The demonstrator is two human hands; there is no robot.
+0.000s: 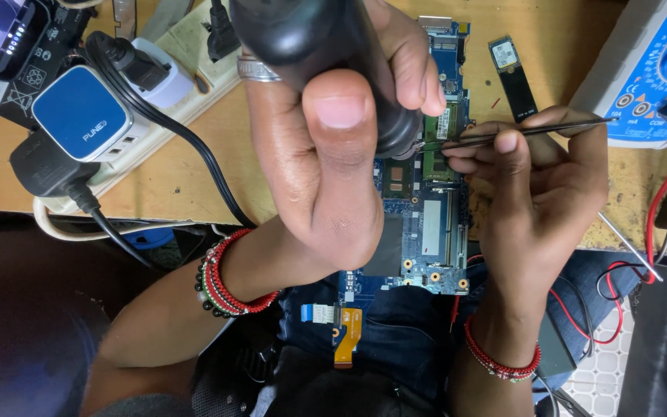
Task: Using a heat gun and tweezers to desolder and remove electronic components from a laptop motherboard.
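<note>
My left hand [326, 147] is raised close to the camera, gripping a thick black handle [303, 38] whose rounded nozzle end [395, 131] points at a blue circuit board [426, 224]. My right hand [538, 177] pinches thin black tweezers [534, 131]; their tips reach left to the green module on the board, right beside the nozzle. The board lies across the wooden bench edge and my lap, with an orange flex cable [347, 336] hanging from its near end. Much of the board is hidden behind my left hand.
A white power strip [194, 85] with a blue-faced charger [79, 112] and black plugs sits at the left. A blue and white multimeter [654, 69] with red leads [654, 224] is at the right. A small black memory stick [515, 77] lies on the bench.
</note>
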